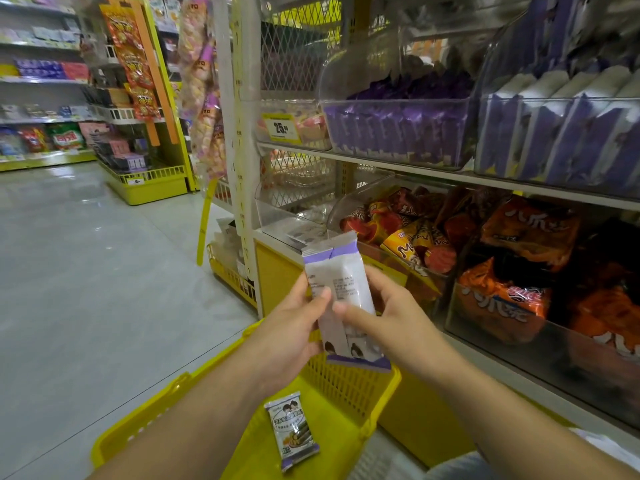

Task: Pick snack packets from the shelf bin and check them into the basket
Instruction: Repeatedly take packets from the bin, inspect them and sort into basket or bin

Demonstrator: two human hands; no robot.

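Held packet [341, 299]: centre of frame, upright, printed back toward the camera, just above the far rim of the basket; possibly two packets side by side, hard to tell.
Left hand [294, 327]: clamped on the packet's left edge, thumb laid across its back.
Right hand [388, 320]: clamped on the right edge, thumb pressed on the back near the left thumb.
Basket [389, 377]: yellow, lower centre, directly below both hands.
Packet in basket [292, 433]: one, lying face up on the basket floor.
Shelf bin [554, 133]: clear, upper right, well stocked with white-and-purple packets of the same look.
Done: judging by the basket, one packet checked and dropped in.
Left: held packet apparently mid-check, not yet released into the basket; likely more picks from the bin after that.
Nearby: orange snack bags [530, 230] at right of frame, lower shelf, untouched.
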